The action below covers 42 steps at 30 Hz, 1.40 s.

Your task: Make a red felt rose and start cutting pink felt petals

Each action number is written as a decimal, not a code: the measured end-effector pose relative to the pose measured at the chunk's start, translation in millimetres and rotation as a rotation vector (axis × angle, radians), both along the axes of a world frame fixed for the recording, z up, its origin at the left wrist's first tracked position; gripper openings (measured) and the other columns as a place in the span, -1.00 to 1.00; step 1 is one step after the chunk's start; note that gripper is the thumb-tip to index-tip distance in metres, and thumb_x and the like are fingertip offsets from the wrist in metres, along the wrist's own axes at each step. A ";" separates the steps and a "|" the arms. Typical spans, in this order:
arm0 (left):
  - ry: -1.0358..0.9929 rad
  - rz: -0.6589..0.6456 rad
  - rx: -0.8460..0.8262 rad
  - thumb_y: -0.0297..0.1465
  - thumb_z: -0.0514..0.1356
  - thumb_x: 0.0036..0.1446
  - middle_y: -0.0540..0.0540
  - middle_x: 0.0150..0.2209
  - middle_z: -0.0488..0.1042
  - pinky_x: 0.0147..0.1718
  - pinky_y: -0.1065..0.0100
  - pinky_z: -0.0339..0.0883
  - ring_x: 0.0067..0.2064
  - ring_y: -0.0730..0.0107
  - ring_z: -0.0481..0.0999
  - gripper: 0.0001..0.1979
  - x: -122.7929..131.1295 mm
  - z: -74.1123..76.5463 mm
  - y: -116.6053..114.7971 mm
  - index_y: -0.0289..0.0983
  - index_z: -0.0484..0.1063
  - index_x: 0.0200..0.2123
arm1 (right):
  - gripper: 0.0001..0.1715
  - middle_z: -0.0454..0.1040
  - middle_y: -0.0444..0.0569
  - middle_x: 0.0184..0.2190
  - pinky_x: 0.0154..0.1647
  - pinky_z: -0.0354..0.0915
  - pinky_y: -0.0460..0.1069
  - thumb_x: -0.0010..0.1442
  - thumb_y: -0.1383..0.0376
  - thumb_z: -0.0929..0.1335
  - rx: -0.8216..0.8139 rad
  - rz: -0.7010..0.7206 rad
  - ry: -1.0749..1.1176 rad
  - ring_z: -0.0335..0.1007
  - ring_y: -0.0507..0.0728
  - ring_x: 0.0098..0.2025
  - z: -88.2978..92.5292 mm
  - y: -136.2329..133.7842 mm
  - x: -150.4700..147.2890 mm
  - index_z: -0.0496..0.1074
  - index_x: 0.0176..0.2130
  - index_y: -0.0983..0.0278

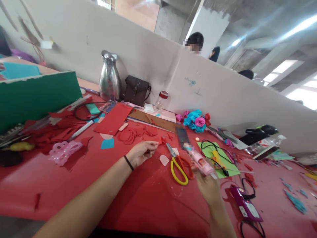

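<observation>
Counter [138,201], dial centred on the scissors [178,167]:
- Left hand [141,152] at 9 o'clock.
- Right hand [208,185] at 4 o'clock, around the glue gun [201,162].
- Charger [245,206] farther out at 4.
- Paper flowers [195,120] at 1.
- Jar [160,100] at 12.
- Pouch [136,90] and metal jug [109,77] at 11, against the partition [223,96].

bright daylight from upper right, window glare, motion blur, edges warped
</observation>
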<state>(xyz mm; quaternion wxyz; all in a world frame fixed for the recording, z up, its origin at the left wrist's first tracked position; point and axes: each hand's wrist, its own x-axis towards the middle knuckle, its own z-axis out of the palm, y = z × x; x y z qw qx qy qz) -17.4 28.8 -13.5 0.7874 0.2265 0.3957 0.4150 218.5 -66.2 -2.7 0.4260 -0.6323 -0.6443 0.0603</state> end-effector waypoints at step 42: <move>1.216 0.184 1.880 -0.61 -0.02 0.19 -0.14 -0.35 0.49 -0.29 0.28 0.36 -0.27 0.33 0.36 -0.68 2.9 0.9 -19.0 -0.30 0.53 -0.27 | -0.78 0.32 -0.04 -0.32 -0.43 0.31 -0.11 0.22 0.15 0.31 -0.107 0.228 -0.085 0.37 0.05 -0.39 20.7 -40.8 -28.2 0.34 -0.39 0.23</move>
